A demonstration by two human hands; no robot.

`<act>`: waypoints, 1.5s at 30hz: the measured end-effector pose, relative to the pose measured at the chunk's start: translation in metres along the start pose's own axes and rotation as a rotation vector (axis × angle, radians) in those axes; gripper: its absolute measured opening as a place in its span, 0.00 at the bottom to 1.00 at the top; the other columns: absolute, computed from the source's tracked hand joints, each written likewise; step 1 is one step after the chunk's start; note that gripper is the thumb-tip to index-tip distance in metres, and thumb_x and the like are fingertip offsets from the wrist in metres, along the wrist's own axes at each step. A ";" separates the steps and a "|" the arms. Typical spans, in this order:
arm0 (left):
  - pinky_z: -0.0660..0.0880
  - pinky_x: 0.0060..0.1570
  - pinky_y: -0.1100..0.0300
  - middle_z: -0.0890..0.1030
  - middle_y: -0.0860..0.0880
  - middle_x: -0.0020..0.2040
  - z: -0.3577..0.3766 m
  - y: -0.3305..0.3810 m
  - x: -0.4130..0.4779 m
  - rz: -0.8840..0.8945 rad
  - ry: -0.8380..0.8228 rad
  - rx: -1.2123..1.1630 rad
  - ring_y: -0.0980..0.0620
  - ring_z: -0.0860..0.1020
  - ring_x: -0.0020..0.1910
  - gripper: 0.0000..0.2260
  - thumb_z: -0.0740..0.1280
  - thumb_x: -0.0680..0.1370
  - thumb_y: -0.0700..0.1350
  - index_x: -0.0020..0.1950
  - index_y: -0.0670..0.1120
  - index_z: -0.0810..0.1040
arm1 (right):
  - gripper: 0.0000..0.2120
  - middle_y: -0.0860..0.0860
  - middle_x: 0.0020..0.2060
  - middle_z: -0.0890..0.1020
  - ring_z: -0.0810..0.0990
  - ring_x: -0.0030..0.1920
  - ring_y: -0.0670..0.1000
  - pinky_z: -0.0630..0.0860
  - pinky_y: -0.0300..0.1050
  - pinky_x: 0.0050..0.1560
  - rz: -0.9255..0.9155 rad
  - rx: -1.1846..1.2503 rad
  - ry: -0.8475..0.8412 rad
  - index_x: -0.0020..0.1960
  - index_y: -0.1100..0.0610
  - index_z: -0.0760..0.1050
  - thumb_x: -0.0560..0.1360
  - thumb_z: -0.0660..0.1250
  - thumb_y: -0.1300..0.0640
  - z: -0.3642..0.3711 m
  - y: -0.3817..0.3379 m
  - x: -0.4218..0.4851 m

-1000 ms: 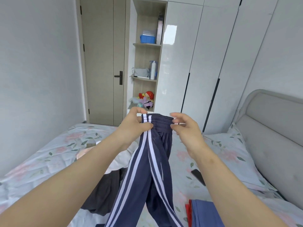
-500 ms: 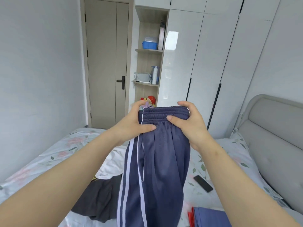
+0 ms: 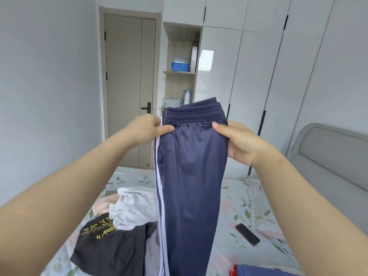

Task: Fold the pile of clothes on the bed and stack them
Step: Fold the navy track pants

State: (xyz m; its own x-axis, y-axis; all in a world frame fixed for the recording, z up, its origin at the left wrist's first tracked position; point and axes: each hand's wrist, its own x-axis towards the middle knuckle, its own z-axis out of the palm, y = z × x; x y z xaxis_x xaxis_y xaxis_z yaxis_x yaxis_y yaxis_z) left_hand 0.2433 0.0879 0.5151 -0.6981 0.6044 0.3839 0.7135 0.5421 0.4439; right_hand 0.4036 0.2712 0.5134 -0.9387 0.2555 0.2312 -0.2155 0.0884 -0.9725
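Above the bed (image 3: 249, 196), the navy striped trousers (image 3: 191, 176) are hanging full length, the left hand (image 3: 147, 129) and right hand (image 3: 237, 140) pinching the waistband farther apart than a moment ago. The trousers are partly hiding a dark shirt (image 3: 111, 250) and a white garment (image 3: 133, 210), with a phone (image 3: 247, 234) lying beside them.

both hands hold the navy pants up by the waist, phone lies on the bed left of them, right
No. The head view shows the phone on the bed right of the navy pants; the left hand and right hand do hold them by the waist.
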 end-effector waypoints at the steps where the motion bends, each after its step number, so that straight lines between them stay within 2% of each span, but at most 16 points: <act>1: 0.69 0.43 0.57 0.78 0.42 0.46 -0.008 0.006 0.003 -0.005 0.027 0.031 0.45 0.74 0.43 0.24 0.63 0.77 0.59 0.54 0.38 0.78 | 0.06 0.49 0.47 0.84 0.83 0.45 0.48 0.81 0.44 0.45 -0.029 -0.024 0.040 0.51 0.54 0.78 0.79 0.62 0.56 0.003 -0.009 0.004; 3: 0.71 0.36 0.61 0.78 0.46 0.46 -0.025 0.022 0.009 -0.042 0.018 -0.185 0.49 0.74 0.36 0.18 0.61 0.79 0.57 0.58 0.44 0.77 | 0.05 0.49 0.47 0.83 0.82 0.45 0.47 0.80 0.41 0.45 -0.128 -0.132 0.192 0.50 0.53 0.77 0.79 0.63 0.55 0.007 -0.026 0.013; 5: 0.70 0.23 0.66 0.78 0.50 0.44 -0.041 0.040 0.014 -0.146 -0.056 -0.618 0.55 0.76 0.25 0.11 0.60 0.81 0.53 0.58 0.49 0.74 | 0.04 0.47 0.45 0.83 0.81 0.45 0.47 0.79 0.39 0.46 -0.261 -0.188 0.346 0.49 0.52 0.77 0.79 0.64 0.54 0.012 -0.046 0.024; 9: 0.80 0.29 0.57 0.72 0.50 0.64 -0.072 0.071 0.023 -0.172 -0.101 -1.078 0.47 0.84 0.34 0.09 0.58 0.82 0.52 0.61 0.54 0.67 | 0.06 0.47 0.46 0.81 0.79 0.48 0.48 0.76 0.45 0.54 -0.483 -0.358 0.496 0.50 0.52 0.76 0.79 0.62 0.52 0.019 -0.087 0.039; 11: 0.81 0.32 0.51 0.69 0.52 0.66 -0.081 0.077 0.029 -0.104 -0.026 -1.061 0.45 0.84 0.37 0.10 0.58 0.82 0.53 0.62 0.55 0.66 | 0.10 0.49 0.48 0.80 0.78 0.53 0.51 0.75 0.48 0.57 -0.497 -0.548 0.526 0.53 0.54 0.75 0.80 0.60 0.49 0.016 -0.101 0.042; 13: 0.80 0.42 0.50 0.72 0.55 0.64 -0.086 0.078 0.031 -0.039 0.052 -0.888 0.48 0.83 0.41 0.10 0.56 0.82 0.55 0.61 0.56 0.67 | 0.15 0.51 0.49 0.81 0.78 0.53 0.53 0.74 0.49 0.58 -0.452 -0.678 0.528 0.53 0.57 0.77 0.79 0.60 0.46 0.011 -0.110 0.039; 16: 0.78 0.51 0.52 0.77 0.54 0.57 -0.091 0.075 0.031 0.021 0.169 -0.765 0.52 0.83 0.39 0.10 0.56 0.81 0.56 0.56 0.52 0.69 | 0.13 0.48 0.41 0.82 0.80 0.43 0.49 0.77 0.45 0.49 -0.404 -0.614 0.493 0.44 0.55 0.79 0.74 0.68 0.44 0.006 -0.119 0.026; 19: 0.78 0.46 0.57 0.77 0.54 0.47 -0.097 0.073 0.028 0.055 0.235 -0.800 0.54 0.83 0.35 0.10 0.59 0.81 0.55 0.46 0.50 0.70 | 0.05 0.45 0.37 0.83 0.82 0.36 0.43 0.79 0.35 0.38 -0.363 -0.368 0.363 0.42 0.53 0.78 0.72 0.73 0.53 0.001 -0.126 0.010; 22: 0.76 0.40 0.62 0.76 0.53 0.47 -0.094 0.071 0.025 0.082 0.266 -0.835 0.54 0.83 0.35 0.10 0.61 0.80 0.53 0.42 0.50 0.69 | 0.02 0.47 0.38 0.83 0.82 0.36 0.44 0.79 0.36 0.40 -0.380 -0.259 0.337 0.44 0.56 0.78 0.75 0.69 0.58 -0.001 -0.124 0.005; 27: 0.71 0.25 0.69 0.76 0.49 0.48 -0.089 0.076 0.020 0.120 0.358 -0.791 0.55 0.82 0.30 0.10 0.60 0.81 0.50 0.41 0.50 0.68 | 0.07 0.47 0.40 0.81 0.80 0.38 0.44 0.78 0.38 0.45 -0.445 -0.255 0.378 0.44 0.53 0.77 0.79 0.63 0.58 -0.002 -0.114 0.006; 30: 0.68 0.20 0.69 0.74 0.53 0.38 -0.090 0.078 0.014 0.053 0.283 -0.785 0.58 0.79 0.24 0.10 0.58 0.82 0.53 0.42 0.52 0.68 | 0.07 0.45 0.39 0.83 0.82 0.37 0.43 0.79 0.36 0.41 -0.364 -0.316 0.340 0.45 0.52 0.78 0.79 0.64 0.53 -0.002 -0.110 0.000; 32: 0.68 0.19 0.69 0.73 0.52 0.37 -0.091 0.078 0.009 0.039 0.226 -0.811 0.59 0.77 0.21 0.10 0.58 0.82 0.52 0.42 0.51 0.68 | 0.06 0.45 0.35 0.85 0.83 0.35 0.43 0.78 0.35 0.36 -0.287 -0.271 0.320 0.44 0.53 0.80 0.76 0.67 0.52 -0.006 -0.109 -0.007; 37: 0.65 0.17 0.71 0.71 0.53 0.29 -0.091 0.076 -0.003 -0.123 -0.002 -1.081 0.61 0.69 0.18 0.12 0.59 0.82 0.48 0.39 0.50 0.67 | 0.09 0.51 0.47 0.85 0.84 0.46 0.48 0.80 0.40 0.47 -0.116 -0.121 0.109 0.52 0.58 0.79 0.74 0.67 0.56 -0.019 -0.108 -0.021; 40: 0.68 0.17 0.71 0.74 0.52 0.25 -0.078 0.069 -0.008 -0.277 -0.176 -1.186 0.60 0.72 0.20 0.10 0.59 0.82 0.44 0.40 0.50 0.69 | 0.07 0.50 0.45 0.84 0.81 0.45 0.48 0.76 0.40 0.46 0.000 -0.245 0.116 0.49 0.56 0.79 0.74 0.68 0.55 -0.025 -0.093 -0.019; 42: 0.74 0.20 0.65 0.80 0.48 0.31 -0.064 0.062 -0.011 -0.333 -0.256 -1.153 0.55 0.79 0.24 0.07 0.59 0.82 0.44 0.44 0.49 0.71 | 0.05 0.50 0.36 0.79 0.74 0.37 0.48 0.68 0.39 0.38 0.072 -0.391 0.142 0.41 0.54 0.75 0.73 0.69 0.54 -0.027 -0.078 -0.017; 45: 0.81 0.28 0.54 0.81 0.42 0.51 -0.041 0.050 -0.016 -0.356 -0.376 -0.986 0.45 0.84 0.34 0.04 0.57 0.82 0.48 0.52 0.50 0.70 | 0.16 0.46 0.23 0.67 0.61 0.27 0.46 0.56 0.40 0.30 0.181 -0.591 0.156 0.32 0.52 0.66 0.74 0.70 0.52 -0.034 -0.059 -0.016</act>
State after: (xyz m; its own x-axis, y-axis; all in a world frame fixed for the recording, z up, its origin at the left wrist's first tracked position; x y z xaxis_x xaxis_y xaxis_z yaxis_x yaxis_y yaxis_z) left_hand 0.2874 0.0814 0.5640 -0.6713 0.7358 -0.0893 -0.0012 0.1195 0.9928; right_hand 0.4407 0.2944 0.5677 -0.8865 0.4497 0.1095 0.1694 0.5354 -0.8274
